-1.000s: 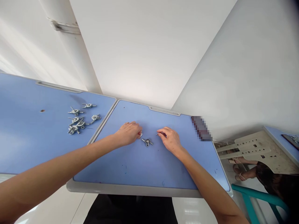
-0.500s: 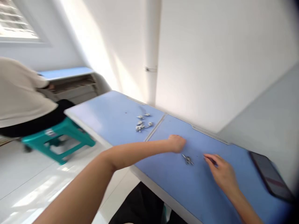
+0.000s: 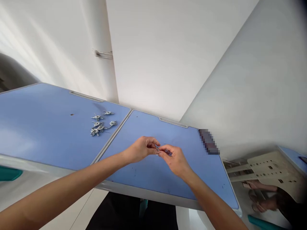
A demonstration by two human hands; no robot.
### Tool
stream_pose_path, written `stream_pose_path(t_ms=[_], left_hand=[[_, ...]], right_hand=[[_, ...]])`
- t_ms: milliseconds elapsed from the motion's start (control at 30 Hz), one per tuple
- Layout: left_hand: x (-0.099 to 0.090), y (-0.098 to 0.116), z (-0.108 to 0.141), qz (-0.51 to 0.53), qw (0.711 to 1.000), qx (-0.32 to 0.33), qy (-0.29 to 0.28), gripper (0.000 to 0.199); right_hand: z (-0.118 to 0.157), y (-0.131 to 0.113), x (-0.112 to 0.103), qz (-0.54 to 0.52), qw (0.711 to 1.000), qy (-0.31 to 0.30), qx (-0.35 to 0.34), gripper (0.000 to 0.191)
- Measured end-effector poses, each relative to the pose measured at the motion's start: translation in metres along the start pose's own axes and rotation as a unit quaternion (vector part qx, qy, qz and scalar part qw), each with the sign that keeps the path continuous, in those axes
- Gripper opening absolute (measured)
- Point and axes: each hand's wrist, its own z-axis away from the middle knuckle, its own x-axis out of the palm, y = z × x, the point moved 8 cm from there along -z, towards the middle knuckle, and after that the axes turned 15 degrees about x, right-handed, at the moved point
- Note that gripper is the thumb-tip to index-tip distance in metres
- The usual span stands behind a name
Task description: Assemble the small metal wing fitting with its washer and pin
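My left hand [image 3: 141, 148] and my right hand [image 3: 174, 159] meet over the blue desk. Both are closed, thumbs and fingertips pinching a small silver metal piece [image 3: 157, 149] between them. Fingers hide most of it, so its full shape cannot be made out. A bit of metal [image 3: 168, 152] also shows within the curled fingers of my right hand. To the left, past the seam between the desks, lies a loose pile of similar small silver metal pieces [image 3: 97, 127] with thin projecting arms.
A dark, pixelated phone [image 3: 208, 142] lies by the right back edge of the blue desk [image 3: 148, 179]. Behind the desks stand a white wall and a pipe [image 3: 103, 73]. At lower right, another person's hands [image 3: 261, 195] appear beside a second desk.
My view has swung to the right. The hands, apart before, have come together. The metal piece that lay on the desk between them is now up in my fingers.
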Motion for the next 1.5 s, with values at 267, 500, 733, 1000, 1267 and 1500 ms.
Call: stream_pose_path(t_ms=[267, 500, 733, 1000, 1267, 1500], left_hand=[[0.000, -0.007, -0.003, 0.047, 0.998, -0.038, 0.015, 0.025], [-0.024, -0.023, -0.005, -0.155, 0.987, 0.015, 0.036, 0.021], [-0.028, -0.022, -0.002, -0.206, 0.977, 0.049, 0.034, 0.018], [0.020, -0.014, 0.041, 0.198, 0.968, -0.154, 0.004, 0.047], [0.024, -0.006, 0.047, 0.183, 0.971, -0.124, 0.093, 0.036], [0.022, -0.010, 0.047, 0.130, 0.980, -0.108, 0.109, 0.038]], right_hand=[[-0.005, 0.026, -0.010, -0.059, 0.994, -0.029, 0.091, 0.014], [-0.018, 0.048, -0.011, -0.097, 0.985, -0.020, 0.142, 0.013], [-0.016, 0.045, -0.010, -0.065, 0.989, -0.018, 0.132, 0.014], [0.074, -0.013, 0.002, 0.247, 0.790, 0.230, -0.511, 0.024], [0.072, -0.016, 0.002, 0.136, 0.843, 0.220, -0.472, 0.013], [0.031, 0.020, 0.005, 0.009, 0.996, 0.044, -0.076, 0.015]])
